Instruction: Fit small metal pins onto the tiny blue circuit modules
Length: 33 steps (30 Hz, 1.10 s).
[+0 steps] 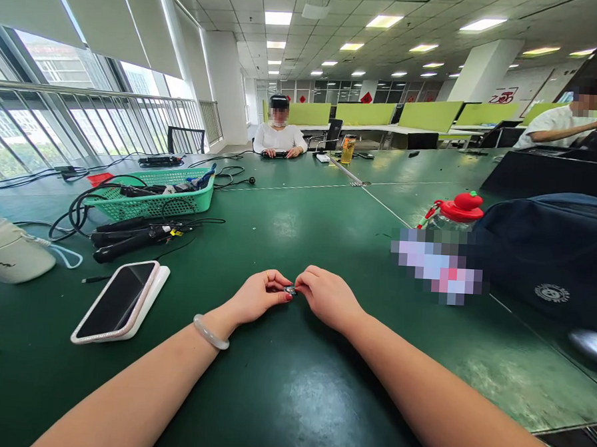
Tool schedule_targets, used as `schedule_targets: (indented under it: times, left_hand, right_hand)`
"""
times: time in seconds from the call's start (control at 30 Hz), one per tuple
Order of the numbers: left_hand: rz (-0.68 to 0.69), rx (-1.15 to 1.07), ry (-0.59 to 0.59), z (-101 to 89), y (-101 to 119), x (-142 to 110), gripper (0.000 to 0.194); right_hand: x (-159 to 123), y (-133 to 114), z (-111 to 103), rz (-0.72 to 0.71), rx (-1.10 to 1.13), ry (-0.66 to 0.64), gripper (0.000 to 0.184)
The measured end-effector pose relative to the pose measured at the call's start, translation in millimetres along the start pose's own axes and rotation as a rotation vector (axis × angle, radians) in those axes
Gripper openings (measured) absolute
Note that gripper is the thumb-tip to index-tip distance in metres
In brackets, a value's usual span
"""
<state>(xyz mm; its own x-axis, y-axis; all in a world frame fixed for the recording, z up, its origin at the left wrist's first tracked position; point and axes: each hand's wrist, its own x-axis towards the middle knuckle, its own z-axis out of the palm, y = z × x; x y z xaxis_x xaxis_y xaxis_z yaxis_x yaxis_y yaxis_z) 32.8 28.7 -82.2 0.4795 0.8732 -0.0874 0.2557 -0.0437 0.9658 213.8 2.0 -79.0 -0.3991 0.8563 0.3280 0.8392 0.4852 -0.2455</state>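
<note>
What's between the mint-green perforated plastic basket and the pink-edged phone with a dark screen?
Head view: long black objects with cords lie between basket and phone. A thin black cable end pokes out beside the phone.

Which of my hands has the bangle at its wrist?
Your left hand: a pale bangle circles its wrist, while your right hand has none.

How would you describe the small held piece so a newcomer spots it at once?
Start at the green table and find the left hand, its wrist wearing a pale bangle, close to the right hand. Between them is a tiny dark piece with light flecks. Unlike the phone or the mint basket to the left, it is held in the left hand.
</note>
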Motion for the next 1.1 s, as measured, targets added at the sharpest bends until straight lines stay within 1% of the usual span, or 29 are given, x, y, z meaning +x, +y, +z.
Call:
schedule_targets:
  times: [0.13, 0.23, 0.3, 0.43, 0.63, 0.93, 1.1]
  left_hand:
    - [0.008, -0.011, -0.011, -1.4, -3, 1, 0.029]
    - [0.01, -0.025, -0.002, -2.1, -5, 1, 0.031]
    - [0.009, -0.039, 0.009, -2.4, -5, 1, 0.032]
    - [0.011, -0.06, 0.026, -2.1, -4, 1, 0.033]
    - [0.0, -0.072, 0.027, -1.6, -2, 1, 0.034]
    - [0.001, -0.082, 0.028, -2.0, -2, 2, 0.032]
    - [0.003, -0.077, 0.016, -2.2, -2, 1, 0.03]
  right_hand:
    - [-1, 1, -4, 0.029, 0.111, 0.002, 0.013]
    - [-2, 5, -4, 0.043, 0.208, 0.021, 0.015]
    - [-2, 9, -3, 0.045, 0.232, 0.028, 0.018]
    - [-3, 13, -1, 0.034, 0.23, 0.021, 0.021]
    - [-4, 9, -2, 0.005, 0.192, 0.0, 0.02]
    - [-4, 11, -3, -0.016, 0.165, -0.002, 0.02]
    - [-4, 11, -2, -0.005, 0.177, 0.016, 0.024]
